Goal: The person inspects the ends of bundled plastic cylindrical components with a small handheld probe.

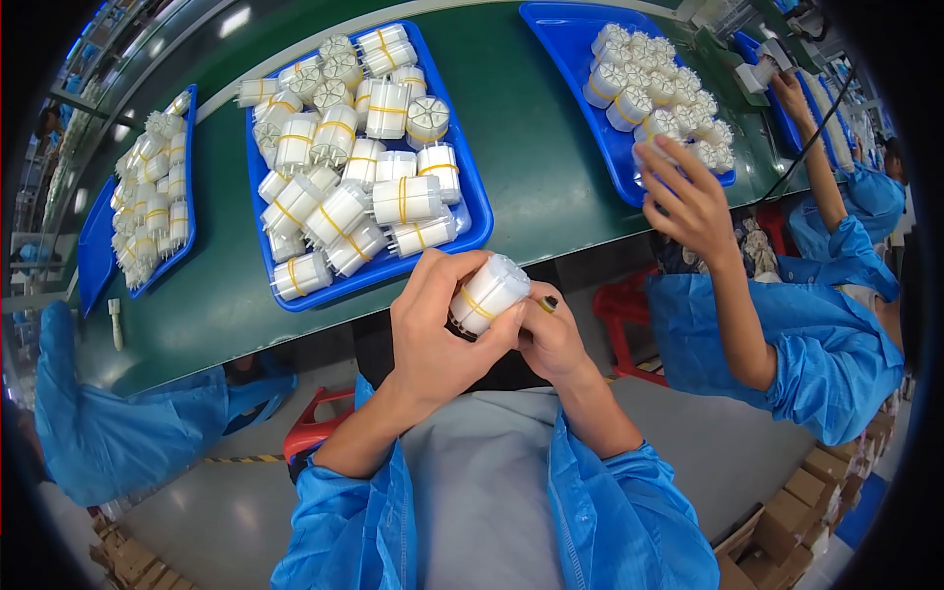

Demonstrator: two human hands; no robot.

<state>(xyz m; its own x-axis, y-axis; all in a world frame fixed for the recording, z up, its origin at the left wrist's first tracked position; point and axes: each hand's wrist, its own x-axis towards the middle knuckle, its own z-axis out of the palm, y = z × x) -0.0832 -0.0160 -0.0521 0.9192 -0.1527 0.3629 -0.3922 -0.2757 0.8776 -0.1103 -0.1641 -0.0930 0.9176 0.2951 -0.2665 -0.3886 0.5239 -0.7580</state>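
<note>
In front of my chest, my left hand is closed around a white cylindrical bundle of plastic parts with a yellow rubber band round it. The bundle is tilted, its pale end up and to the right. My right hand has its fingers curled against the bundle's right side. A small dark piece with a brassy edge shows between those fingers; the rest of it is hidden. Something dark with golden glints shows under the bundle. Just beyond my hands, a blue tray holds several similar banded bundles, piled loosely.
A blue tray of bundles stands left on the green table, near a small pale brush-like tool. Another blue tray is at the right, where a co-worker's hand hovers. Red stools stand below the table edge.
</note>
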